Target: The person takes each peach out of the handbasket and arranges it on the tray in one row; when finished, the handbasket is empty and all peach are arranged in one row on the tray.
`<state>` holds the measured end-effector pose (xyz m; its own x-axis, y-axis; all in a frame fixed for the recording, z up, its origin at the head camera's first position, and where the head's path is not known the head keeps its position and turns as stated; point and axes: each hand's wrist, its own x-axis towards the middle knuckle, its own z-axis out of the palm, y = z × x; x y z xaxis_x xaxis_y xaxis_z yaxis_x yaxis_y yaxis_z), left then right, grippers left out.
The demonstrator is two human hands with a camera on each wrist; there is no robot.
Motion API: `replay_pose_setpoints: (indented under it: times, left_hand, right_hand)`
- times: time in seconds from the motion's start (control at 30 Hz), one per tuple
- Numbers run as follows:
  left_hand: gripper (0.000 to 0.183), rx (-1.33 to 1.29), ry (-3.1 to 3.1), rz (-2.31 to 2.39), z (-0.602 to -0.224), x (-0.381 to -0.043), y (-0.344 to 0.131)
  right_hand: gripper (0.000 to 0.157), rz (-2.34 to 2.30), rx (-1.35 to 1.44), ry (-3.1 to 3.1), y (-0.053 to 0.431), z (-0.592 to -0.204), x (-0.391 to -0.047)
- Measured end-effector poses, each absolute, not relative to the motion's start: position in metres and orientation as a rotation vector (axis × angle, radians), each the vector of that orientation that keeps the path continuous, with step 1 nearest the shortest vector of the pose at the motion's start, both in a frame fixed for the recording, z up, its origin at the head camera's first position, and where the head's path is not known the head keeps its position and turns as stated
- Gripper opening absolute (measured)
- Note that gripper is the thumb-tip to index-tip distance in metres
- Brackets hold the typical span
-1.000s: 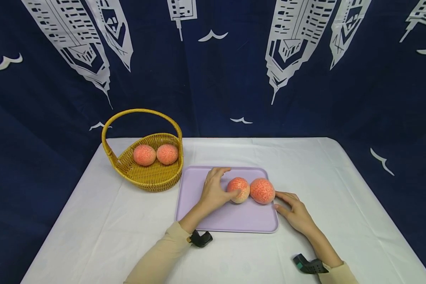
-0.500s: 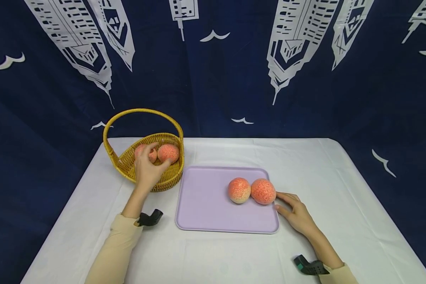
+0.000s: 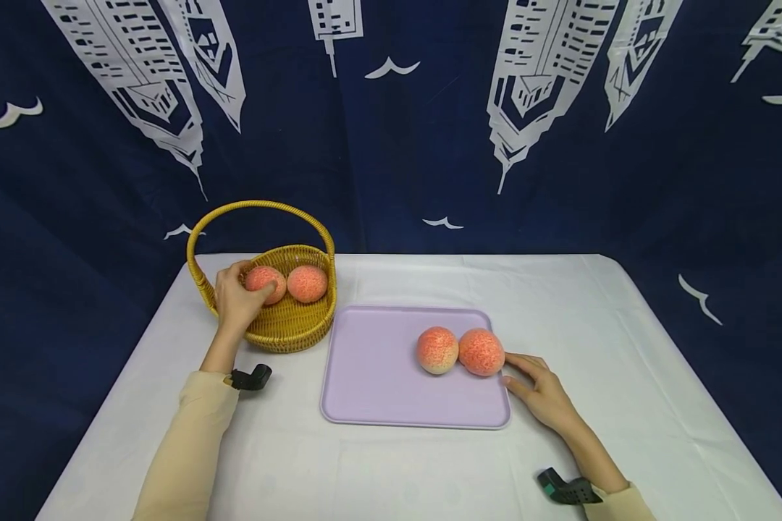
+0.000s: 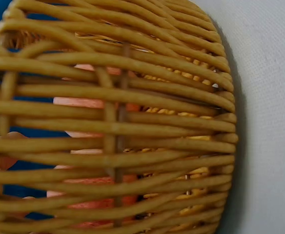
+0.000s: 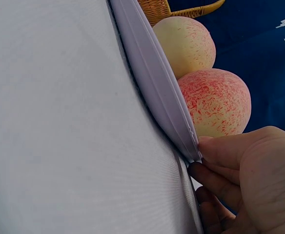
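Note:
My left hand (image 3: 237,298) holds the left one of two peaches (image 3: 257,278) in a yellow wicker basket (image 3: 289,336), its thumb across the front of the fruit and its fingers at the far left side. In the left wrist view the basket's weave (image 4: 113,126) covers most of the fruit and fingers. My right hand (image 3: 547,396) rests at the right edge of a lilac tray (image 3: 384,376), fingertips touching the rim beside a peach (image 3: 481,352). Another peach (image 3: 437,350) sits against that one on the tray. The right wrist view shows the thumb (image 5: 225,148) at the tray's rim.
The second basket peach (image 3: 308,284) lies to the right of the held one. A tall arched handle (image 3: 261,203) rises over the basket. White cloth (image 3: 423,470) covers the table, and a dark blue printed curtain (image 3: 397,159) hangs behind it.
My left hand has left the tray's peach, moved left over the basket, and now grips the left peach there. The right hand and the tray's peaches have stayed in place.

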<state>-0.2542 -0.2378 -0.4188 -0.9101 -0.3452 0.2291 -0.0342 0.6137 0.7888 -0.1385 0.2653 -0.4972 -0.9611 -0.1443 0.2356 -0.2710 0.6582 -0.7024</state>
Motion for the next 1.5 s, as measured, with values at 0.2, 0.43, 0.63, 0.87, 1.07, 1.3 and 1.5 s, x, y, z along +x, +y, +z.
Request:
replay_pose_setpoints:
  times: [0.2,0.43,0.63,0.87,1.07,1.3,1.5]
  left_hand:
    - [0.067,0.364,-2.559,-1.19,-0.421,-0.262,-0.238]
    - [0.073,0.466,-2.607,-1.217,-0.423,-0.269,-0.238]
    - [0.074,0.474,-2.597,-1.219,-0.425,-0.27,-0.237]
    - [0.071,0.47,-2.559,-1.225,-0.427,-0.268,-0.237]
    - [0.071,0.435,-2.517,-1.2,-0.424,-0.263,-0.235]
    - [0.071,0.36,-2.454,-1.23,-0.413,-0.248,-0.228]
    - [0.072,0.233,-2.396,-1.236,-0.397,-0.228,-0.215]
  right_hand:
    - [0.041,1.183,0.325,-2.731,0.265,-0.497,-0.139]
    - [0.041,1.192,0.33,-2.728,0.265,-0.497,-0.139]
    - [0.04,1.187,0.338,-2.714,0.264,-0.498,-0.138]
    - [0.04,1.182,0.333,-2.718,0.264,-0.498,-0.138]
    - [0.04,1.184,0.341,-2.71,0.264,-0.498,-0.138]
    - [0.04,1.181,0.348,-2.707,0.265,-0.498,-0.138]
    - [0.04,1.183,0.344,-2.72,0.265,-0.497,-0.138]
